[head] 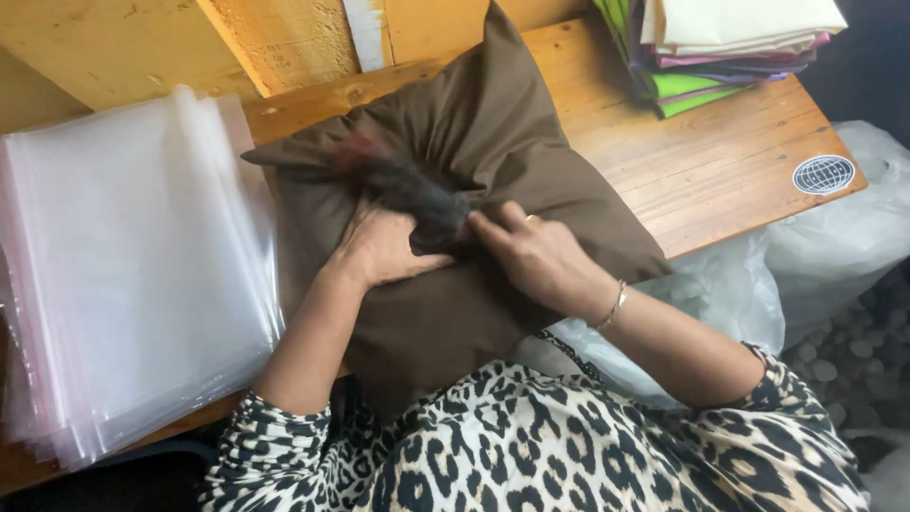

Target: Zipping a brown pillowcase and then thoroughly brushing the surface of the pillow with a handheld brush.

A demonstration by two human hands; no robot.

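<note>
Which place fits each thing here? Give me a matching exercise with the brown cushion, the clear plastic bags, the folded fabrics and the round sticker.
Things:
1. brown cushion
2. clear plastic bags
3. folded fabrics
4. round sticker

Places:
A. table's right edge
B. stacked at the far right corner
C. under both hands
D. piled at the left

Pairs: 1-C, 2-D, 3-B, 4-A

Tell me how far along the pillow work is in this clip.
Done: the brown pillow looks filled and lies on the wooden table. In hand: the left hand and right hand press at its middle beside a dark blurred tuft. Left: it isn't in a clear bag from the stack.
</note>
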